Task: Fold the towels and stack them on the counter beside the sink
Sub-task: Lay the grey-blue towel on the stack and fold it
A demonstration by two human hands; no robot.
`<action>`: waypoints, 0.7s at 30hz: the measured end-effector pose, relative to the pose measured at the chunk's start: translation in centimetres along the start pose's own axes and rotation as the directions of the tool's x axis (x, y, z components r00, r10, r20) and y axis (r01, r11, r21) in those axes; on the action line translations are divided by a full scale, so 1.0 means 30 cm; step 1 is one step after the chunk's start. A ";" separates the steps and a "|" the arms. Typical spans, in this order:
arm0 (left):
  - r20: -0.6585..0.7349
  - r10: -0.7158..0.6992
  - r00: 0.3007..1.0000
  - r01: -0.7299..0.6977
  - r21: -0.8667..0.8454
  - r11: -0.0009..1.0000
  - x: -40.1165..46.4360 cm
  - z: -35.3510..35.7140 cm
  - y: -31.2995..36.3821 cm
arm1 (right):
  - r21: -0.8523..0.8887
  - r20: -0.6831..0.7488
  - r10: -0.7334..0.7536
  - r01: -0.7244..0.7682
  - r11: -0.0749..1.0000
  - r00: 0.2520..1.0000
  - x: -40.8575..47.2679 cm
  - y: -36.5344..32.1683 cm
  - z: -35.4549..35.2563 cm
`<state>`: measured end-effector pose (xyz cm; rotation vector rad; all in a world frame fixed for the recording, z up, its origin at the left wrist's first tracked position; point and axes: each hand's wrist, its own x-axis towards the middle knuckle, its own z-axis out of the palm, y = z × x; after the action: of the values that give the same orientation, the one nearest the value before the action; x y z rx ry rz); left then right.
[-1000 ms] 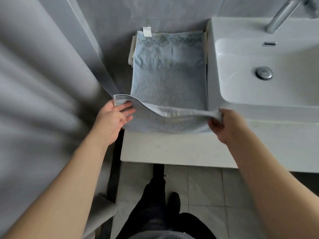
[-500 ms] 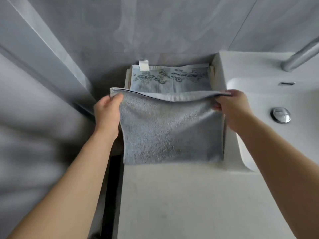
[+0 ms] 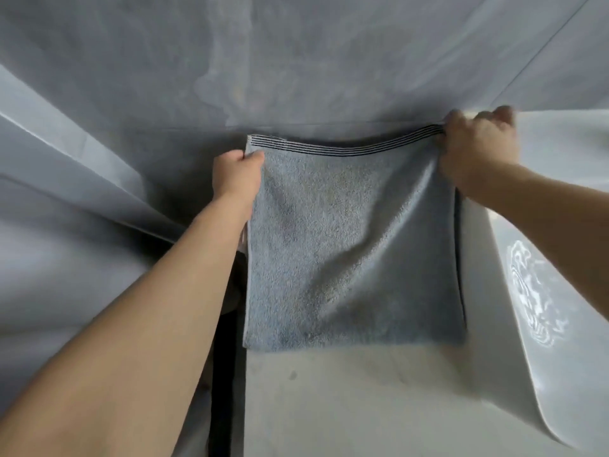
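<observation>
A grey-blue towel lies folded on the pale counter, its dark-striped hem along the far edge by the wall. My left hand pinches the hem's far left corner. My right hand grips the far right corner, close to the sink's edge. The layer underneath and anything below the towel are hidden.
The white sink rises right beside the towel on the right. A grey tiled wall stands directly behind. A dark gap runs along the counter's left edge, with a grey panel beyond it.
Both hands carried the towel's near hem away from me over the rest of the towel to the far edge, covering the patterned band and white tag. The view tilted upward.
</observation>
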<state>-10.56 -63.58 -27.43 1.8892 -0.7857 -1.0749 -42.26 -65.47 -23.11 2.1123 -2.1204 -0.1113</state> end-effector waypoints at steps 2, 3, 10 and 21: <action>-0.050 -0.021 0.999 0.024 0.073 0.997 0.026 0.021 -0.008 | -0.123 0.023 -0.067 0.069 0.990 0.997 0.038 -0.022 0.012; -0.073 -0.003 0.997 0.011 0.120 0.993 0.037 0.029 -0.015 | -0.171 0.029 -0.078 0.082 0.982 0.997 0.049 -0.032 0.021; -0.173 0.263 0.949 -0.187 0.362 0.913 0.035 0.054 -0.071 | -0.262 -0.041 -0.165 0.149 0.953 0.985 0.022 -0.018 0.108; 0.206 0.765 0.610 -0.662 0.663 0.349 -0.114 0.126 -0.069 | 0.069 -0.121 -0.146 0.155 0.986 0.982 -0.115 -0.179 0.122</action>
<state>-15.18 -61.09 -29.09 1.7715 -1.9182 -0.0155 -37.54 -62.24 -27.74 2.2625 -1.9291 0.0772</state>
